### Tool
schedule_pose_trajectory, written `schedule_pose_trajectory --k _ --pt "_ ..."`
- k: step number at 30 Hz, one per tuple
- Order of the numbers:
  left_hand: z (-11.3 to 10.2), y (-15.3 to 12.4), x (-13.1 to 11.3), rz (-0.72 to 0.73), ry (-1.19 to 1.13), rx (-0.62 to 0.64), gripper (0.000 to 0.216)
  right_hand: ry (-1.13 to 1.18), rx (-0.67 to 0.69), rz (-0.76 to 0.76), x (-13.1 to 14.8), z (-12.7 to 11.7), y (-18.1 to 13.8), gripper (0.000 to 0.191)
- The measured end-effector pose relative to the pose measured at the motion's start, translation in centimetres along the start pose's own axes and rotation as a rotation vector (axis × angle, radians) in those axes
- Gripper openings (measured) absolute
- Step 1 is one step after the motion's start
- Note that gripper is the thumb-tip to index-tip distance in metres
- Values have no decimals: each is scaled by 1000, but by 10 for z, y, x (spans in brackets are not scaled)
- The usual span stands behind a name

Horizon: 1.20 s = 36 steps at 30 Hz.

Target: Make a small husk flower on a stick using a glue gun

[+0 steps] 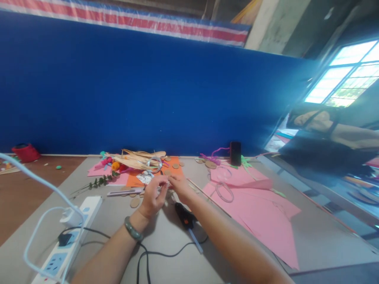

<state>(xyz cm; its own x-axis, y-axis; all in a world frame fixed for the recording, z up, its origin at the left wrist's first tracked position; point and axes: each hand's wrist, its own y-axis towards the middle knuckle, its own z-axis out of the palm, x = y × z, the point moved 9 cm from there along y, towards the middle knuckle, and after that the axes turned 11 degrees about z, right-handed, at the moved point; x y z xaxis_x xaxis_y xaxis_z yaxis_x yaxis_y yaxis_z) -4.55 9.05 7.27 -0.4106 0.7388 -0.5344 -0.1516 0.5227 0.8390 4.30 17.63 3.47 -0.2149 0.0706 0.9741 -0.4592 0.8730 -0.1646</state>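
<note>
Backdrop: a broad, flat blue panel (166,90) stands along the far edge of the work area.
Surface: a flat grey surface (174,272) carries the things around the hands.
Pink sheets: thin, overlapping pink paper sheets (263,221) lie to the right of both hands.
Right hand: the bare right hand (181,187) reaches in from the lower right, its forearm slanting up and left, its fingers bent and pinching at the small piece.
Left hand: the bare left hand (156,195) comes from the lower left, a rounded grey-green bangle (133,228) at its wrist; its fingers curl inward, thumb raised, pinched beside the right fingertips.
Power strip: a long white plastic power strip (91,205) runs aslant at the left, its far end to the right.
Glue gun: a black plastic glue gun (185,217) lies just below the right hand, long axis slanting; its pale glue stick (195,240) extends toward the person.
Small piece: a small pale piece (168,184) sits between the fingertips; mostly hidden, so its direction and long axis cannot be told.
</note>
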Motion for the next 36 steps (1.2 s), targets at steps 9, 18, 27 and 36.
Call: schedule_pose_trajectory --k 9,18,27,36 --pt "11 -5 -2 -160 -139 -17 8 317 188 81 -4 -4 -4 23" --pt "17 -12 45 -601 -511 -178 22 302 -16 6 -18 -53 -14 36" --pt "4 -13 60 -712 -530 -281 29 -166 260 -29 -18 -37 -31 35" --pt "5 -16 61 -688 -520 -271 26 -148 349 102 -29 -24 -37 39"
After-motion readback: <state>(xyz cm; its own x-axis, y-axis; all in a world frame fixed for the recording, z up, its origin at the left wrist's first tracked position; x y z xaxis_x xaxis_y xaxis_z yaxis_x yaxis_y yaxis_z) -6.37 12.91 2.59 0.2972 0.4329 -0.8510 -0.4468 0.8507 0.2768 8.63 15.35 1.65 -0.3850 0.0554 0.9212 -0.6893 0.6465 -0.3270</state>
